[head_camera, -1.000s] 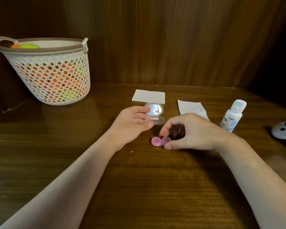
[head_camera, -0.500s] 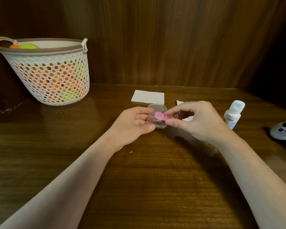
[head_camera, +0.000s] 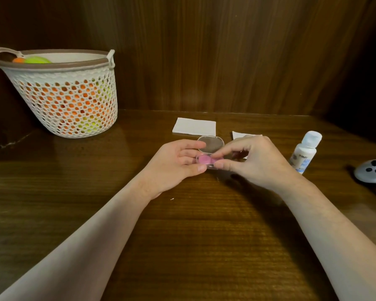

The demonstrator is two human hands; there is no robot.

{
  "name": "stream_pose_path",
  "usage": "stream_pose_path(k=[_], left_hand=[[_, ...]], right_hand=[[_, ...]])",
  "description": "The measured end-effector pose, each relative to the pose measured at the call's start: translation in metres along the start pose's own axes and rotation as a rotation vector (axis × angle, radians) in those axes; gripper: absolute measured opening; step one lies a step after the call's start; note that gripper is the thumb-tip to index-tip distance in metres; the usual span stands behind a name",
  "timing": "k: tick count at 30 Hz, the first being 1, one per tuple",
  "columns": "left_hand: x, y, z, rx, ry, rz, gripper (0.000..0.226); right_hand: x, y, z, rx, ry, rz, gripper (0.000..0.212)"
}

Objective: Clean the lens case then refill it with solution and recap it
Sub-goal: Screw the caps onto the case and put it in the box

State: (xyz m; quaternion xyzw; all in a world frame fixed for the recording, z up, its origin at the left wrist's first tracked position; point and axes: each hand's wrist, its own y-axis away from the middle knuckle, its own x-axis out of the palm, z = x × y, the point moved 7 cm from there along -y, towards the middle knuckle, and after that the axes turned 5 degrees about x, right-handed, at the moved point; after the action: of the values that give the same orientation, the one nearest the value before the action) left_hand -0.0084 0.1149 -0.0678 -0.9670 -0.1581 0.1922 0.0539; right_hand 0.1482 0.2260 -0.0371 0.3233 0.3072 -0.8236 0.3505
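The left hand (head_camera: 174,165) gripped the left end of a small clear box (head_camera: 208,153), thumb along its near edge and fingers curled on its far side, holding it just above the wooden table (head_camera: 182,246) near the middle of the scene. The box's hinged lid (head_camera: 211,144) stood open, tilted toward the far wall. The right hand (head_camera: 254,161) came in from the right, and its thumb and forefinger pinched the right end of the pink lens case (head_camera: 204,160), which sat in the box's lower tray, between the two hands. Well right of the hands stood the white solution bottle (head_camera: 305,152), capped. Two white tissues (head_camera: 194,126) lay on the far side, one partly hidden by the right hand. A mesh basket (head_camera: 67,101) stood far left.
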Motion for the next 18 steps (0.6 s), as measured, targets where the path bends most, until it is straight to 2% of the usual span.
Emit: stream_pose_path(k=[14,18], left_hand=[[-0.0010,0.0003,0.0000,0.011,0.018,-0.011,0.061],[-0.0007,0.0006,-0.0002,0.012,0.019,-0.009,0.060]], right_hand=[[0.0015,-0.0006,0.0018,0.014,-0.043,0.014,0.013],[-0.0053,0.0011,0.0065,-0.018,-0.053,-0.076,0.019]])
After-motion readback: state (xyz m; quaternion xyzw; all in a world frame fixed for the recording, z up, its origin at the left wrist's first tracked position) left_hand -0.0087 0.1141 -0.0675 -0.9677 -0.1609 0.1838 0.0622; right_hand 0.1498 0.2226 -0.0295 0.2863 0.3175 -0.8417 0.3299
